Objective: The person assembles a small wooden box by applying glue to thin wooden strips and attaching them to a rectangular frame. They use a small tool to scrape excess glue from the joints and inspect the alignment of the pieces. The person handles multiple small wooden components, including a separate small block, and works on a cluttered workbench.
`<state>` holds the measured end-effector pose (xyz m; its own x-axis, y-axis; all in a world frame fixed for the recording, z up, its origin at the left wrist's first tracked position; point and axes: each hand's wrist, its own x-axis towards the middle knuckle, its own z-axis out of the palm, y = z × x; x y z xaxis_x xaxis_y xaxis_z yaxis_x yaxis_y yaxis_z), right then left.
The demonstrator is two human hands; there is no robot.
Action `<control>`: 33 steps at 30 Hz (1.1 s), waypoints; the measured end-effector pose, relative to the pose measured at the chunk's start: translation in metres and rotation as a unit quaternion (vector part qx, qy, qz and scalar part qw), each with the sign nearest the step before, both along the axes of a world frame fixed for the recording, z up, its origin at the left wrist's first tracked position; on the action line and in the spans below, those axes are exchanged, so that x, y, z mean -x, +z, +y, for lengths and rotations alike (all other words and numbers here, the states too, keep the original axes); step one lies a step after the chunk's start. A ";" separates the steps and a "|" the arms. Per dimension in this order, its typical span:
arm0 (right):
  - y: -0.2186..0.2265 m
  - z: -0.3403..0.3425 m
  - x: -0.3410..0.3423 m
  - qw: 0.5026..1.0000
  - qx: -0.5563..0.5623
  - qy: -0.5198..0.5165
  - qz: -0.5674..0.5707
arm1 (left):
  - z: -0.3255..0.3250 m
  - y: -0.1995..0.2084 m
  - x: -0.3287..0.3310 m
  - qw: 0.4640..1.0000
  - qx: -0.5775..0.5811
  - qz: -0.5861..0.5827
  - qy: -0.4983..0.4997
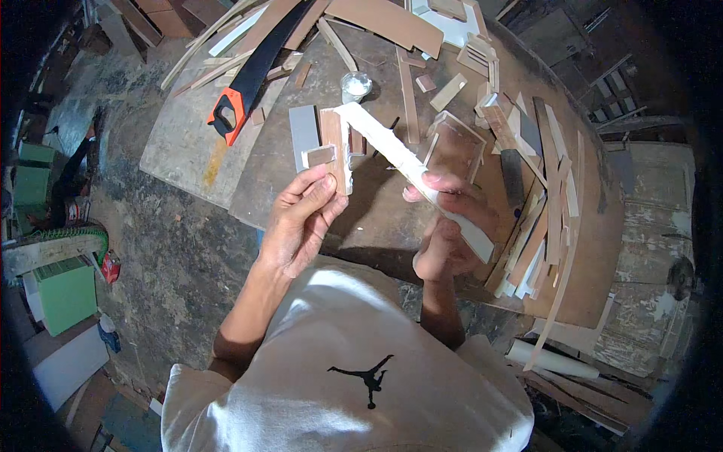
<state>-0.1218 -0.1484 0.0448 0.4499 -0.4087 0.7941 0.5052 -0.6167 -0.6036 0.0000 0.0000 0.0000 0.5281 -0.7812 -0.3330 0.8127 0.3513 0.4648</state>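
Assembly of wood (337, 154) in left hand (303, 217), white-coated strip (393, 152), perhaps against it, in right hand (443, 242)

brown wooden piece (337, 148): white-smeared edge, held | white strip (385, 143): slanted, tip near piece's far end

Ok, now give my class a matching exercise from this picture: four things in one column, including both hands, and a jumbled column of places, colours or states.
Column 1
1. Left hand
2. Right hand
3. Saw
4. Small cup

Column 2
A. Has white material inside
B. Grips a long white strip
C. Has a black blade and an orange-and-black handle
D. Holds a small brown wooden piece with white along its edge

Right pairs: 1-D, 2-B, 3-C, 4-A
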 end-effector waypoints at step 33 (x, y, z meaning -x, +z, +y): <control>-0.016 0.019 0.016 0.997 0.009 -0.005 0.073 | -0.002 0.000 -0.017 0.999 0.011 0.032 0.041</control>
<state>-0.1377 -0.1299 0.0289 0.5568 -0.4004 0.7277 0.4065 -0.6326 -0.6592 0.0165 -0.0022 -0.0004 0.5687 -0.7437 -0.3514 0.8085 0.4268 0.4052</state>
